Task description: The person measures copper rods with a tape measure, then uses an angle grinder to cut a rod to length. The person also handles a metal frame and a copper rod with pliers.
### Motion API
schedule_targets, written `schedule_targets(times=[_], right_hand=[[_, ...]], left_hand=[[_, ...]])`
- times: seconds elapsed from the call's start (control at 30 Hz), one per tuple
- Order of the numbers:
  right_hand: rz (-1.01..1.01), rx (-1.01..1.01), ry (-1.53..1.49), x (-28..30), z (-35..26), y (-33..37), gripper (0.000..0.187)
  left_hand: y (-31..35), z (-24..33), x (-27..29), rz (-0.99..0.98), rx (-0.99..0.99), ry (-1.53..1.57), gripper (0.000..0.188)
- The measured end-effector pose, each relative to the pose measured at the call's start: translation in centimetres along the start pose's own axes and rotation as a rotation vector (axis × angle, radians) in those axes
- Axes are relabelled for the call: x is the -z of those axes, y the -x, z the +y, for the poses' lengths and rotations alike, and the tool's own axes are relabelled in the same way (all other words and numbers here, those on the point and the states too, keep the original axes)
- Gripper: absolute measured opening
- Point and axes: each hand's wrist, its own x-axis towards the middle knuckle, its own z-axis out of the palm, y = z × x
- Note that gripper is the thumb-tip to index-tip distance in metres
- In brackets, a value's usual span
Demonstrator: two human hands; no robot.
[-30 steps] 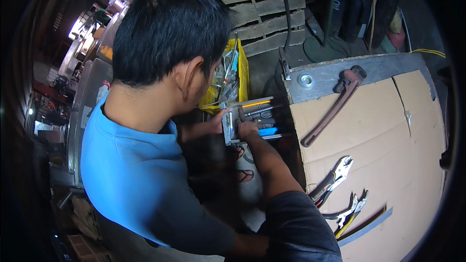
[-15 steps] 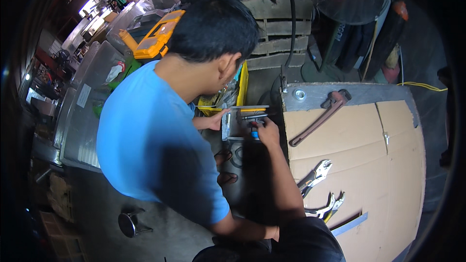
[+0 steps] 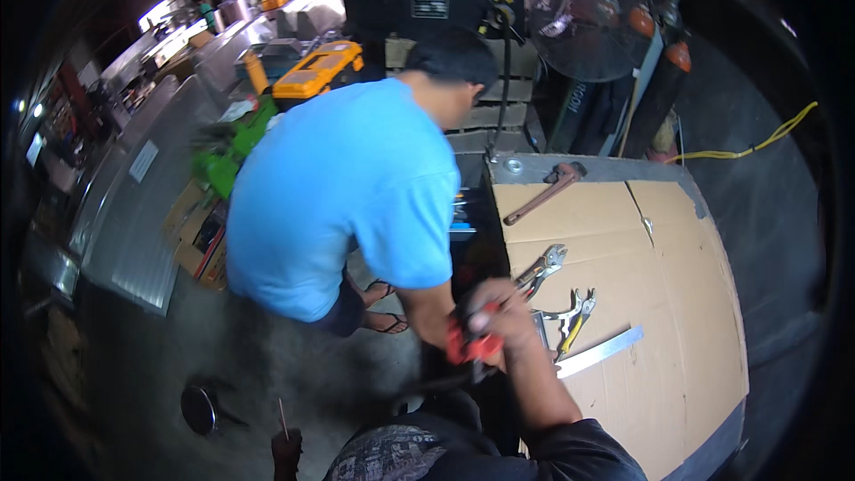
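My right hand [image 3: 506, 313] is raised beside the board's left edge, its fingers closed on a red and black tool [image 3: 472, 340], too blurred to tell its kind. A co-worker's forearm [image 3: 426, 307] reaches to the same spot; the hand there is mostly hidden. Low on the left, my left hand [image 3: 286, 451] is dark and closed round a thin rod [image 3: 283, 415] that points up. Just right of my right hand, yellow-handled locking pliers [image 3: 574, 316] and a second pair of locking pliers [image 3: 543, 269] lie on the cardboard [image 3: 659, 303].
A person in a blue shirt [image 3: 343, 187] bends over on my left. The board also bears a pipe wrench [image 3: 545, 193], a metal strip [image 3: 601, 352] and a metal ring [image 3: 513, 166]. A round stool [image 3: 199, 410] stands on the floor; a large fan [image 3: 592, 18] is behind.
My right hand has come back from the tool box toward me, now with the red and black tool. The co-worker has shifted. My left hand with the rod has come into view.
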Motion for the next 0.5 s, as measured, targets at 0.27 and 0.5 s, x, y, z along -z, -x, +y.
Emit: schedule_targets(times=[0.27, 0.5], right_hand=[[-0.578, -0.374, 0.186, -27.7, 14.7, 5.7, 0.013], [-1.093, 0.394, 0.249, -48.0, 19.5, 9.1, 0.007]], left_hand=[[13.5, 8.9, 7.7, 0.055, -0.085, 0.638, 0.016], [20.4, 2.1, 14.0, 0.23, -0.029, 1.056, 0.027]])
